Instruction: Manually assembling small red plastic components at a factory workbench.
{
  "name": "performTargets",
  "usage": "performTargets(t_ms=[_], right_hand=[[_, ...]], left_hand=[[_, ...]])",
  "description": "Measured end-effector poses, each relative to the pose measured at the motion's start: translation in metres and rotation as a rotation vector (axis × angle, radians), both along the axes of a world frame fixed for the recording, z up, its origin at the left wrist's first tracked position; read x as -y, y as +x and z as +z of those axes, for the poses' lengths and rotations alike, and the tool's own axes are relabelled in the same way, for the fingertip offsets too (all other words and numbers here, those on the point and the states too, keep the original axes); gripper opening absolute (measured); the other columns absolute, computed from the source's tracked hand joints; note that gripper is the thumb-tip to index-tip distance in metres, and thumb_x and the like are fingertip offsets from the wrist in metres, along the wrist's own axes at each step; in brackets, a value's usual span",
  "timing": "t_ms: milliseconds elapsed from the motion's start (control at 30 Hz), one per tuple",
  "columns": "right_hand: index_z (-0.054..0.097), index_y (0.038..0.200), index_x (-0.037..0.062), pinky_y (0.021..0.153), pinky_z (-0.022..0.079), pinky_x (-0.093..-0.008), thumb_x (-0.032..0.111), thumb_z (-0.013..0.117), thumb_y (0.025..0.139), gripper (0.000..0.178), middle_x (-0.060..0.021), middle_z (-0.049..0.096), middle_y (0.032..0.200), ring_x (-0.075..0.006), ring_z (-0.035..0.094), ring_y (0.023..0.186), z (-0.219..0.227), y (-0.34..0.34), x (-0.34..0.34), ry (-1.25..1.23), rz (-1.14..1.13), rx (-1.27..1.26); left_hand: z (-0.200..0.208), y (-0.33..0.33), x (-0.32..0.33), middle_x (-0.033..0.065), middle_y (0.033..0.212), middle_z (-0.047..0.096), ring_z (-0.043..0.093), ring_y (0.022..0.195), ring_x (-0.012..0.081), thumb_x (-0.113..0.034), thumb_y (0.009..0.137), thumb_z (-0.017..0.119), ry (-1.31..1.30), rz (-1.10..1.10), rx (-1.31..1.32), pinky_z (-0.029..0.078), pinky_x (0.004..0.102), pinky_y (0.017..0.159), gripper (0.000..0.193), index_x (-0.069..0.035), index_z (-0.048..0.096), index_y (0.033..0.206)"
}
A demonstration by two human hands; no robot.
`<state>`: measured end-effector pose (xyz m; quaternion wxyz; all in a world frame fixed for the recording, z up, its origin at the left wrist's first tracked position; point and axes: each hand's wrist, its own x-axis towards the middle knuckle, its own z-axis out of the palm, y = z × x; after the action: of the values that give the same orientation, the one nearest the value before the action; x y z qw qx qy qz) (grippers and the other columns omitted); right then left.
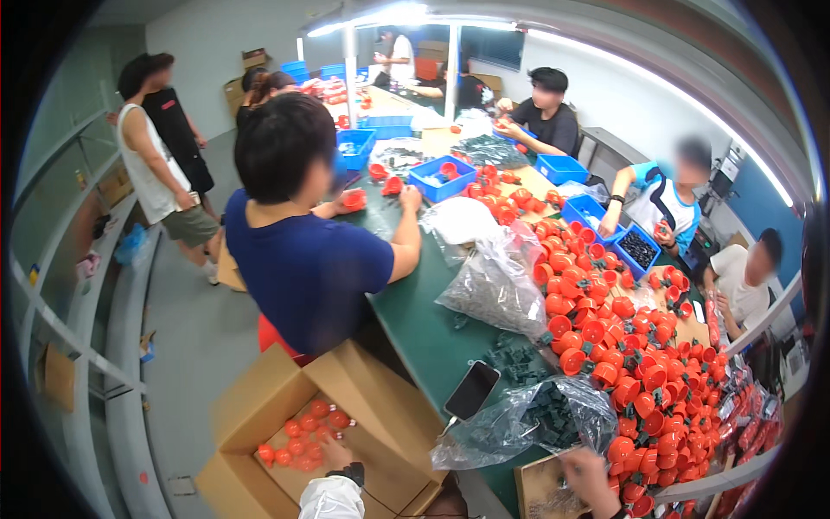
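Observation:
My left hand reaches down into an open cardboard box, its fingers stretched out beside several red-orange round plastic parts. I see nothing held in it. My right hand is at the table's near edge, above a shallow wooden tray of small metal pieces. Its fingers are bent and smeared, so I cannot make out whether they hold anything. Next to it lies a clear plastic bag of dark green parts. A large pile of red-orange cups with dark clips spreads to its right.
A phone with a cable lies on the green table. Beyond are a clear bag of small parts and blue bins. A person in a blue shirt sits close by the box; other people work around the table.

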<state>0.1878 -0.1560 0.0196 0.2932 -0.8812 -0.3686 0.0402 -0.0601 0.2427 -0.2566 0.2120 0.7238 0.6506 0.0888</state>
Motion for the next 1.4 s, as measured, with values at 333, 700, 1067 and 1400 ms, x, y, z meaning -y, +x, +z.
performTargets(t_ms=[333,700,1067,1400], right_hand=[[0.058,0.098,0.0077,0.072,0.046,-0.0388,0.007,0.053,0.076,0.023,-0.0168,0.057,0.095,-0.0357,0.055,0.087,-0.045,-0.014,-0.024,-0.217,-0.177,-0.153],[0.051,0.107,0.0071,0.076,0.044,-0.041,0.009,0.051,0.078,0.03,-0.0194,0.052,0.105,-0.0358,0.052,0.093,-0.062,-0.026,-0.002,-0.446,-0.309,-0.383],[0.053,0.079,0.0042,0.061,0.046,-0.0408,0.008,0.056,0.07,0.01,-0.0131,0.05,0.079,-0.0327,0.055,0.071,-0.053,-0.023,0.011,-0.191,-0.251,-0.199],[0.056,0.075,0.0045,0.062,0.044,-0.0371,0.005,0.059,0.068,0.007,-0.0088,0.05,0.072,-0.0272,0.053,0.071,-0.082,-0.036,0.009,0.046,-0.161,0.015]], left_hand=[[-0.063,0.073,-0.069,0.0185,0.131,0.034,0.042,0.111,0.0371,-0.018,0.068,0.067,0.108,0.086,-0.266,0.039,0.0428,0.087,0.07,-0.013,0.032,0.129],[-0.124,0.002,-0.041,0.0178,0.123,0.043,0.043,0.108,0.0369,-0.027,0.071,0.066,0.131,-0.081,0.18,0.037,0.0459,0.087,0.063,-0.01,0.036,0.124],[0.081,0.002,0.022,0.0088,0.102,0.049,0.049,0.08,0.0263,-0.041,0.085,0.045,-0.726,0.575,1.462,0.045,0.0365,0.064,0.044,-0.011,0.042,0.116],[0.225,0.052,0.141,0.0133,0.098,0.058,0.06,0.074,0.0256,-0.047,0.081,0.043,-1.232,0.181,1.099,0.051,0.0344,0.062,0.046,-0.008,0.05,0.104]])
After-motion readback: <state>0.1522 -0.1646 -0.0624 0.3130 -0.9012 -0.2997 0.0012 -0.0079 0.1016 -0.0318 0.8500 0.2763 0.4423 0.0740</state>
